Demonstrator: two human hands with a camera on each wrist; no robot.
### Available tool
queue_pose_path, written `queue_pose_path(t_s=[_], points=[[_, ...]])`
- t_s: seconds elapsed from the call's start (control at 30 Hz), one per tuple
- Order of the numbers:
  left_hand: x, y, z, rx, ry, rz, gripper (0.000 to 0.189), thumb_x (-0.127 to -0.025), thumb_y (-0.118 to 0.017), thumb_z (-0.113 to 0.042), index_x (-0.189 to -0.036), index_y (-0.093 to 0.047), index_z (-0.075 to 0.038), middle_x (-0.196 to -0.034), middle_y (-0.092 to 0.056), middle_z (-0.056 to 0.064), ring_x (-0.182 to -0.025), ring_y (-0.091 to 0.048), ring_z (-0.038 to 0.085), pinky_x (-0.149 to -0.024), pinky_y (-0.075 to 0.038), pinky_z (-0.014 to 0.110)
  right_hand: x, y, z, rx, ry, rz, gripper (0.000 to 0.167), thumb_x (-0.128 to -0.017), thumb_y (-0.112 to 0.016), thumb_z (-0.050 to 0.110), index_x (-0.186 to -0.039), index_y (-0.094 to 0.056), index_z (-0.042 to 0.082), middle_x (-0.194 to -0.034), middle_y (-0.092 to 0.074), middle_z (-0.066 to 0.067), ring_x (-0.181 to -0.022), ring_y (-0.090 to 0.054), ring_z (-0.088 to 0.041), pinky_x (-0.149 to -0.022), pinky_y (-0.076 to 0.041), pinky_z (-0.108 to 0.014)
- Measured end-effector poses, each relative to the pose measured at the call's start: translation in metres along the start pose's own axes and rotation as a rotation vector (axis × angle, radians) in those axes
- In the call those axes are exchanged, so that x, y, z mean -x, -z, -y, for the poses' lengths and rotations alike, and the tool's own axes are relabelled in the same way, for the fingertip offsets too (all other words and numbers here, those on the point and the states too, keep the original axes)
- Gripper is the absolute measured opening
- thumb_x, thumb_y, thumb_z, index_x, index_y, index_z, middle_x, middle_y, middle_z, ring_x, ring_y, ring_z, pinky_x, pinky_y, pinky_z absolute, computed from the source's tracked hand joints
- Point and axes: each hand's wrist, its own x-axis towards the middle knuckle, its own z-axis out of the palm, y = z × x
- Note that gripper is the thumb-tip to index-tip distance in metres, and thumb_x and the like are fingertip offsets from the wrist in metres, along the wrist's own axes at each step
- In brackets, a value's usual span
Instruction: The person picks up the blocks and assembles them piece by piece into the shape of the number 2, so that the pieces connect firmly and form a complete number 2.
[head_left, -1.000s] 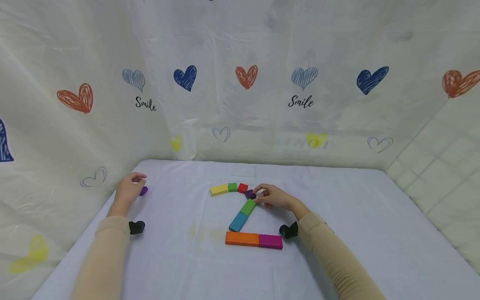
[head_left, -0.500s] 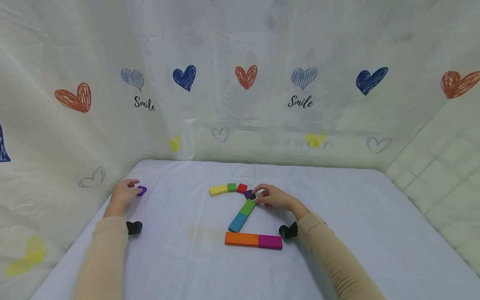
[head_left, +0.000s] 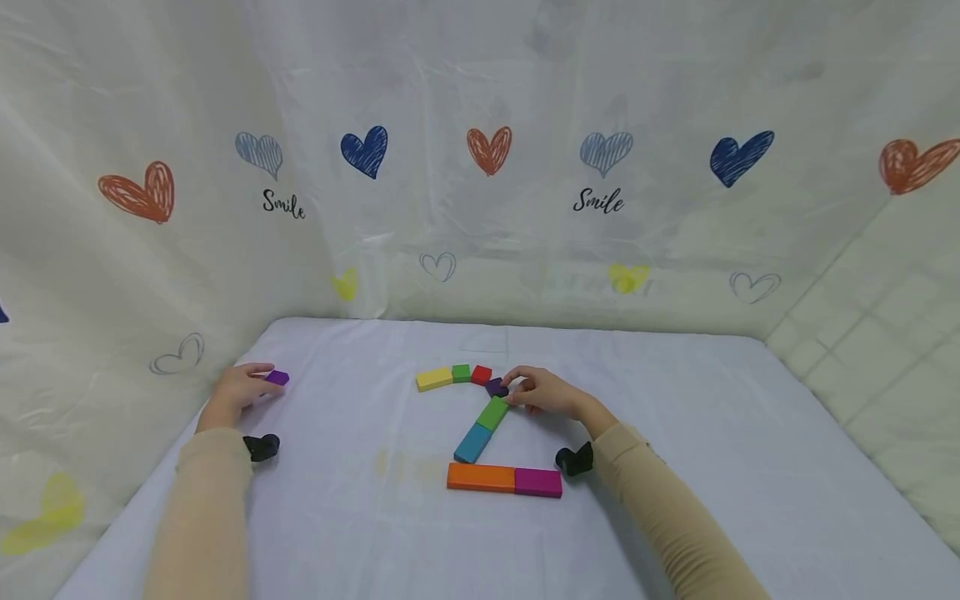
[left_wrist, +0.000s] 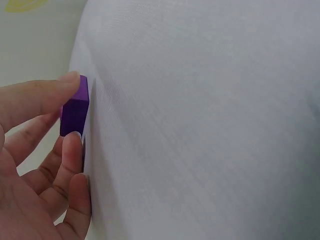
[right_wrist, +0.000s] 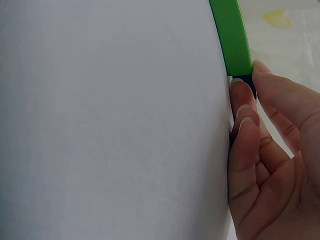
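Note:
At the table's far left, my left hand (head_left: 234,392) pinches a small purple block (head_left: 277,377) between thumb and fingers. The left wrist view shows the thumb on one side of that purple block (left_wrist: 75,110) and fingertips on the other, low over the cloth. My right hand (head_left: 551,392) holds a dark purple block (head_left: 495,387) with curled fingers and thumb. That block sits between a red block (head_left: 482,374) and a green rectangular block (head_left: 493,412). In the right wrist view the thumb tip touches the end of the green block (right_wrist: 234,40); the dark block is mostly hidden.
From the red block a curve runs left through a small green block (head_left: 461,373) to a yellow block (head_left: 433,379). A blue block (head_left: 473,443) continues the slanted line downward. Below lie an orange block (head_left: 481,477) and a magenta block (head_left: 537,482), end to end on white cloth (head_left: 360,517).
My left hand has moved slightly down and left and taken hold of the purple block, which now sits a little farther left. The right hand stays at the dark purple block.

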Motion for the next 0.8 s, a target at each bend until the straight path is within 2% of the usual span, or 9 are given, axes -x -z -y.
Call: queue_pose_path(t_s=[0.1,0.17,0.43,0.63,0.8], points=[[0.002,-0.001,-0.004,-0.017,0.006,-0.003,0.072,-0.089,-0.074,-0.012,-0.148,-0.038,0.010,-0.146,-0.038,0.040,-0.120,-0.045,0.046,-0.086,-0.045,0.043,0.000,0.001,0.000,-0.003,0.000,0.001,0.028,-0.102,-0.063,0.016,-0.129,-0.060,0.009,-0.098,-0.067,-0.006,-0.081,-0.056,-0.021,-0.075,-0.049,-0.028],[0.004,-0.003,-0.006,-0.029,0.014,-0.011,0.071,-0.090,-0.073,-0.011,-0.148,-0.038,0.010,-0.146,-0.038,0.040,-0.121,-0.044,0.047,-0.088,-0.044,0.043,0.000,0.001,0.000,-0.003,0.001,0.002,0.028,-0.102,-0.063,0.016,-0.129,-0.060,0.009,-0.098,-0.067,-0.006,-0.081,-0.056,-0.021,-0.075,-0.049,-0.029],[0.005,-0.009,-0.009,-0.074,0.027,-0.047,0.069,-0.091,-0.072,-0.018,-0.146,-0.042,0.009,-0.146,-0.034,0.042,-0.131,-0.036,0.053,-0.109,-0.033,0.058,-0.001,0.000,-0.002,-0.006,-0.002,-0.001,0.028,-0.102,-0.064,0.018,-0.129,-0.060,0.010,-0.098,-0.067,-0.006,-0.081,-0.056,-0.021,-0.075,-0.049,-0.029],[0.007,-0.010,-0.011,-0.084,0.016,-0.064,0.065,-0.092,-0.071,-0.018,-0.143,-0.043,0.011,-0.143,-0.040,0.041,-0.128,-0.041,0.053,-0.106,-0.035,0.058,-0.001,0.001,-0.002,-0.012,0.003,0.004,0.028,-0.102,-0.064,0.017,-0.129,-0.060,0.009,-0.098,-0.067,-0.006,-0.081,-0.056,-0.021,-0.075,-0.049,-0.028],[0.008,-0.011,-0.011,-0.063,0.015,-0.076,0.064,-0.093,-0.071,-0.016,-0.143,-0.042,0.012,-0.143,-0.040,0.041,-0.130,-0.040,0.053,-0.109,-0.033,0.059,-0.001,0.001,-0.001,-0.008,0.004,0.007,0.028,-0.102,-0.063,0.016,-0.129,-0.059,0.009,-0.098,-0.067,-0.006,-0.081,-0.056,-0.021,-0.075,-0.049,-0.028]])
